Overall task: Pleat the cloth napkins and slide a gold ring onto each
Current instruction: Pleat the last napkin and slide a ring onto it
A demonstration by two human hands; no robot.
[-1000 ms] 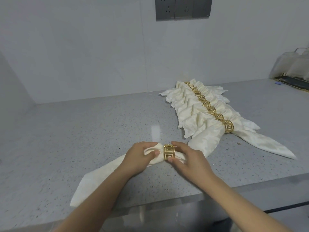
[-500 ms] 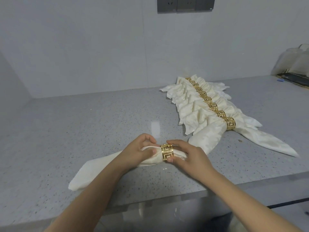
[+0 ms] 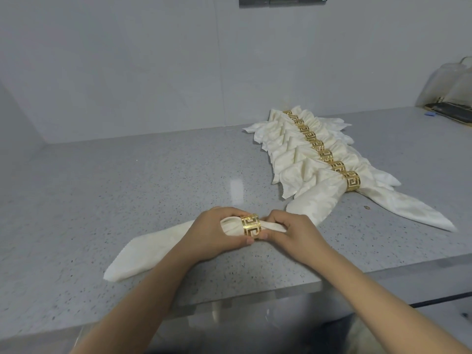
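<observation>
1. The napkin (image 3: pixel 153 247) being worked on lies near the front edge of the grey speckled counter (image 3: pixel 102 187). Its wide loose end fans out to the left, and the gathered part is up between both hands.
2. The left hand (image 3: pixel 214 233) is curled round the bunched cloth just left of the ring, thumb underneath at the front.
3. The gold ring (image 3: pixel 251 225) sits around the gathered cloth, right between the two hands, with its cut-out pattern facing the camera.
4. The right hand (image 3: pixel 288 233) pinches the narrow end of cloth poking out of the ring's right side, fingers curled in tight.
5. Further back to the right there's a row of finished napkins (image 3: pixel 301 159), overlapping each other, every one with its own ring (image 3: pixel 352 183).
6. A dark wall socket panel (image 3: pixel 283 0) is at the top.
</observation>
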